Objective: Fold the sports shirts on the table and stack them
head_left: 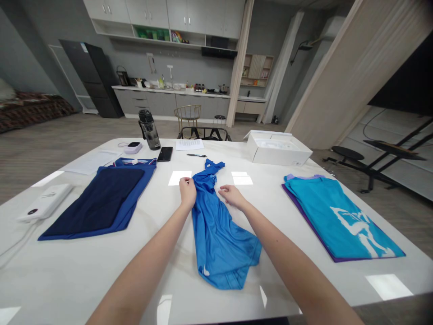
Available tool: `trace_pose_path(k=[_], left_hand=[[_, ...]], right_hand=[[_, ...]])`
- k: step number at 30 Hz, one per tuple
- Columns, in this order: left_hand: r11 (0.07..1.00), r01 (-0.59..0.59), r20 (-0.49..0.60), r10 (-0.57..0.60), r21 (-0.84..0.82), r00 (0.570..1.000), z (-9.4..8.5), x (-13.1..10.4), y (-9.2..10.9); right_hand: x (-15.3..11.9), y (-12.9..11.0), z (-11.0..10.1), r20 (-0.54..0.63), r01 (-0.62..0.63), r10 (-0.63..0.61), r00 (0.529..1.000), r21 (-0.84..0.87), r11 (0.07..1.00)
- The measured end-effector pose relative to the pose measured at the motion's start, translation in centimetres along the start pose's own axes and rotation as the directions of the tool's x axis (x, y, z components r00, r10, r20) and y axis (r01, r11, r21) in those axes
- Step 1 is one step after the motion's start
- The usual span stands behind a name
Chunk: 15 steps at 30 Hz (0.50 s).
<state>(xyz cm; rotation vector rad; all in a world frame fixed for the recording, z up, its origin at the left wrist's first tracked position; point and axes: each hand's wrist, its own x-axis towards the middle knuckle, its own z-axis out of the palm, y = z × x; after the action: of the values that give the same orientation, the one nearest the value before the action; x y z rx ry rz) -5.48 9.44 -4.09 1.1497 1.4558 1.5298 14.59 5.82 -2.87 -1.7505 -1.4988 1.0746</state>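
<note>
A crumpled blue garment lies lengthwise on the middle of the white table, its bunched, narrow end pointing away and its wider end near the front edge. My left hand pinches the left edge of its bunched part. Just right of the cloth, my right hand is held with fingers apart and nothing between them. Dark navy and blue folded clothes are stacked on the left. A turquoise folded shirt with a white print lies over a purple one on the right.
A white open box stands at the back right. Toward the back left are a dark bottle, a phone, a pen, papers and a small purple device. A white power strip with a cable lies far left.
</note>
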Motion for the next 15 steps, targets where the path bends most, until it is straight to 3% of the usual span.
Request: trace_pose_path(k=[2,4,5,6,8,11,13,15], left_hand=[[0.946,-0.248,0.123,0.226,0.208,0.966,-0.2,-0.3,0.8],[0.762,-0.505,0.384,0.360,0.405,0.850,0.2,-0.3,1.5],[0.662,-0.582,0.497,0.345,0.472,0.796,0.6,-0.2,1.8],[0.595,-0.608,0.566,0.290,0.525,0.772,1.0,0.0,1.9],[0.524,-0.589,0.614,0.151,0.615,0.775,1.9,0.6,1.9],[0.566,-0.530,0.617,0.047,0.631,0.785,2.6,1.8,1.4],[0.691,-0.475,0.594,0.082,0.545,0.800,2.6,2.4,1.1],[0.846,-0.371,0.505,0.144,0.384,0.851,2.3,2.8,0.9]], right_hand=[[1.5,-0.4,1.0,-0.007,0.038,-0.038,0.999,0.005,0.999],[2.8,-0.7,1.8,-0.023,0.064,-0.063,0.998,0.019,0.998],[3.3,-0.8,2.1,-0.032,0.062,-0.060,0.998,0.033,0.998],[3.8,-0.9,2.4,-0.038,0.051,-0.049,0.998,0.051,0.997],[4.6,-1.1,2.7,-0.041,0.019,-0.016,0.999,0.087,0.996],[5.5,-1.1,3.0,-0.020,-0.015,0.019,1.000,0.144,0.990],[5.9,-1.1,3.0,-0.003,-0.014,0.015,1.000,0.195,0.981],[6.2,-1.0,2.8,-0.037,0.026,-0.018,0.999,0.235,0.972]])
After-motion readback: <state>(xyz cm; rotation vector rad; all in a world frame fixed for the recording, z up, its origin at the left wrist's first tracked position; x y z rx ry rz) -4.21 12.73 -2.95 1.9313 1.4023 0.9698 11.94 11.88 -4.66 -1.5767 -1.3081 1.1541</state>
